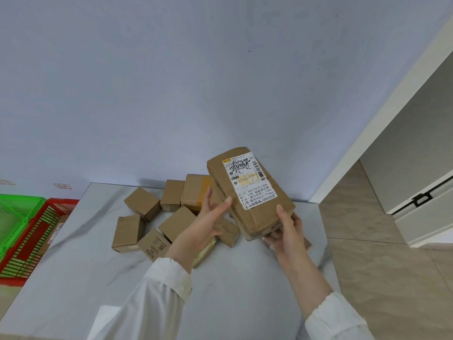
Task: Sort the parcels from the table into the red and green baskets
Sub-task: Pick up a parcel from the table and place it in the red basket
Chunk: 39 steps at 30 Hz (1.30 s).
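Far left of the frame: the green basket sits at the picture edge, with the red basket against its right side. Both stand beside the left edge of the white marbled table.

Centre: the loose parcels, plain brown boxes, lie in a cluster on the far part of the table, several of them touching. One box carries the print "MYFA".

Centre right: the left hand reaches over the cluster. Its fingers are straight and slightly spread, and the fingertips touch the left long edge of the held parcel. They do not curl round it.

The held parcel is a long brown package, raised above the cluster and tilted. Its white label, marked with black handwriting, faces the camera.

The right hand grips the parcel's near end, thumb pressed on the top face and fingers curled beneath.

Far right: tiled floor and a white door frame.
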Motion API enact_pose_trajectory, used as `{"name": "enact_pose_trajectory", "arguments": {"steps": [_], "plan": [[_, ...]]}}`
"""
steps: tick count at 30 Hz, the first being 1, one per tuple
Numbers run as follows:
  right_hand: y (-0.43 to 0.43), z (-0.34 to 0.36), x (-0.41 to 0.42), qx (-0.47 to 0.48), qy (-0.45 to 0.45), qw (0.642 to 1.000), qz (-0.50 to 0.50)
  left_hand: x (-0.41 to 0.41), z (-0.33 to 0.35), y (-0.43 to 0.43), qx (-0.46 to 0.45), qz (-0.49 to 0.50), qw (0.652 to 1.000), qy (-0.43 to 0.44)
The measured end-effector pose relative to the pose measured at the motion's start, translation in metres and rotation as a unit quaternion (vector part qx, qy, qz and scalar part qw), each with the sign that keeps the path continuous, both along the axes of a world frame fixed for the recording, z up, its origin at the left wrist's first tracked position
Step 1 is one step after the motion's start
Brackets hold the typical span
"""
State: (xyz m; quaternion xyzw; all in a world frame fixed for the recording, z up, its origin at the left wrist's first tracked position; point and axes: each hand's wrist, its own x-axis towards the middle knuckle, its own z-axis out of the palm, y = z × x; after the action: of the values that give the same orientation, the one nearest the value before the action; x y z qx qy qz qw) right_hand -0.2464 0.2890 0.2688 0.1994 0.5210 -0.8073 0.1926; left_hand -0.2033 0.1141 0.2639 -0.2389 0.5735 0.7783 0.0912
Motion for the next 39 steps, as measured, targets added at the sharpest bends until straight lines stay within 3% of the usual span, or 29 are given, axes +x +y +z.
{"name": "enact_pose_trajectory", "arguments": {"steps": [5, 10, 16, 27, 39], "plan": [[-0.01, -0.006, 0.011, 0.023, 0.016, 0.999, 0.03, -0.003, -0.011, 0.011, 0.048, 0.044, 0.998, 0.023], [0.001, -0.012, 0.015, 0.075, 0.026, 0.989, 0.127, 0.004, -0.006, -0.002, 0.011, 0.042, 0.998, 0.041], [-0.002, -0.011, 0.018, 0.072, 0.035, 0.969, 0.235, 0.02, -0.004, -0.019, -0.021, 0.02, 0.999, 0.033], [-0.05, -0.018, 0.063, 0.103, 0.039, 0.978, 0.175, 0.063, -0.026, -0.018, 0.032, 0.114, 0.99, 0.082], [-0.105, -0.037, 0.098, 0.137, 0.054, 0.945, 0.29, 0.12, -0.038, -0.053, 0.044, 0.202, 0.977, 0.06]]}}
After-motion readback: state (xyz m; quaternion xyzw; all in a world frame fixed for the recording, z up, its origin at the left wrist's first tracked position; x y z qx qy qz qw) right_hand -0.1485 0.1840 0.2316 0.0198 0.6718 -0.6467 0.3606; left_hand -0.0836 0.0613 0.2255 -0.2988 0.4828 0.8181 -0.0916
